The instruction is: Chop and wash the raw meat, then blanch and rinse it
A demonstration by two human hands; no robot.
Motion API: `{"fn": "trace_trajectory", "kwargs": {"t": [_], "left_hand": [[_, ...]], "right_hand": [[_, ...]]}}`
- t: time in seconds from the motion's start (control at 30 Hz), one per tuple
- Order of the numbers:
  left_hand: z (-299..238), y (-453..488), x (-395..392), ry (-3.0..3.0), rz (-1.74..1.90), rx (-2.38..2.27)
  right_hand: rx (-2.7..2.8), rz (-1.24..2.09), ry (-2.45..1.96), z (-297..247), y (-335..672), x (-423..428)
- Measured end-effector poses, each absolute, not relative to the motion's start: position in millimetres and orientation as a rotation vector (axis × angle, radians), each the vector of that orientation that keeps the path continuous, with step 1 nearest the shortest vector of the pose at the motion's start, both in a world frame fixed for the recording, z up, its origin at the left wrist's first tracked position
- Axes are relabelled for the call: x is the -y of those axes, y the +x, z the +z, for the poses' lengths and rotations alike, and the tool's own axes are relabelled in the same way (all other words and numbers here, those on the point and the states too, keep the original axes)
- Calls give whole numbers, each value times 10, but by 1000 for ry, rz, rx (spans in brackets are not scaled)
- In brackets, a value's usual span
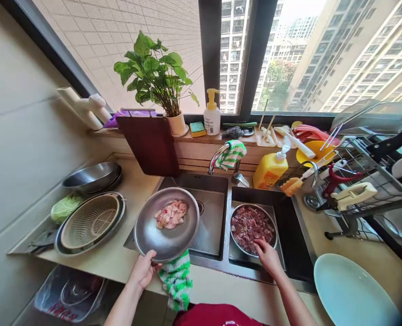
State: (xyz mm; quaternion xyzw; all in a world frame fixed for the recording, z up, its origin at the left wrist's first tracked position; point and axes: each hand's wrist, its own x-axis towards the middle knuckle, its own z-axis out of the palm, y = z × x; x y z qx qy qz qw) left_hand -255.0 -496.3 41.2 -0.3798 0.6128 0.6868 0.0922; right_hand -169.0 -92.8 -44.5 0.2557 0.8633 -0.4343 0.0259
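My left hand (pixel 143 268) grips the near rim of a round steel colander (pixel 153 237), thumb on top, and tilts it over the front of the left sink basin. A small heap of pale pink meat pieces (pixel 171 214) lies inside it. In the right basin stands a metal bowl (pixel 233 235) full of dark red meat pieces (pixel 251 224) in liquid. My right hand (pixel 266 254) reaches over that bowl's near rim, its fingers pinched together at the meat; what lies between the fingertips is mostly hidden. A green-and-white striped cloth (pixel 177 283) hangs below the colander.
A faucet (pixel 216 158) with a striped cloth stands behind the sink, beside a yellow bottle (pixel 270 170). A dish rack (pixel 367 181) and large plate (pixel 352 290) are on the right. A plastic basket (pixel 90 222), cabbage (pixel 65 207) and pan (pixel 92 176) sit left.
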Motion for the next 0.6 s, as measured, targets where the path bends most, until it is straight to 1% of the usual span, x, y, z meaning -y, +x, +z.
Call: {"fn": "trace_trajectory", "kwargs": {"t": [0.1, 0.17, 0.27, 0.37, 0.43, 0.6], "left_hand": [[442, -2642, 4751, -932, 2003, -1869], [384, -2668, 4553, -812, 1941, -1881], [198, -2651, 4237, -703, 1785, -1838], [66, -2630, 4031, -668, 1672, -1785], [65, -2641, 3997, -615, 1671, -1789], [136, -2711, 4030, -383, 1689, -1819]], "right_hand": [[-2652, -1603, 660, -119, -1750, 1132], [-2620, -1715, 534, 65, -1781, 1328], [-2619, -1704, 524, 181, -1814, 1600], [-2622, -1594, 724, 143, -1820, 1739], [-2640, -1571, 793, 103, -1786, 1761], [-2761, -1713, 888, 40, -1665, 1774]]}}
